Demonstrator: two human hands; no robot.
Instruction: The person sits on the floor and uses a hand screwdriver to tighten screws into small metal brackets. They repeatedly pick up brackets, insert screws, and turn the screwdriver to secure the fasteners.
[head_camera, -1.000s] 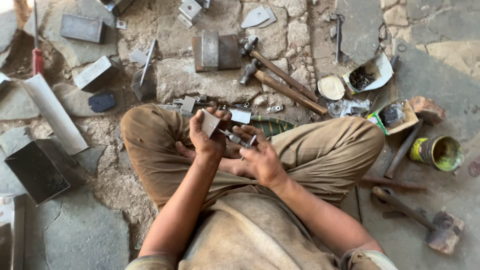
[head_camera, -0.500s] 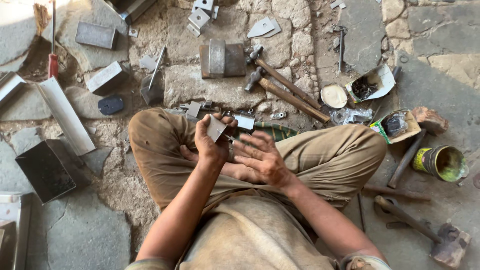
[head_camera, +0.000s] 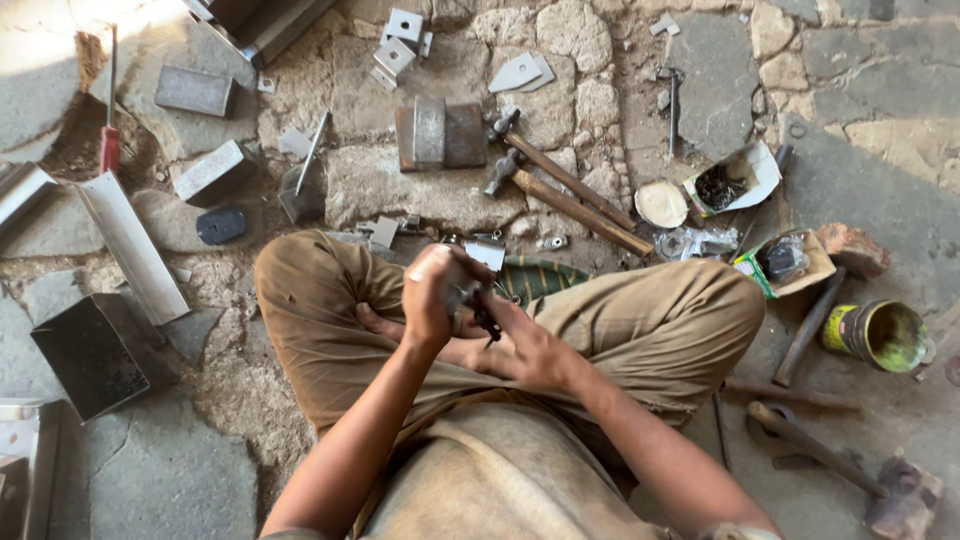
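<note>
Over your lap, your left hand (head_camera: 432, 300) gripped a small metal piece (head_camera: 452, 283), fingers wrapped tight; right hand (head_camera: 520, 345) pinched a dark tool (head_camera: 487, 318) w/ it. Risk: tool could've slipped, nicking fingers.

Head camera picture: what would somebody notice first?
Two bare hands meet at the middle over crossed legs in brown trousers: the left hand grips a small grey metal piece, the right hand is beside it. Above lie two wooden-handled hammers; a green-and-yellow tin can stands at the right.
</note>
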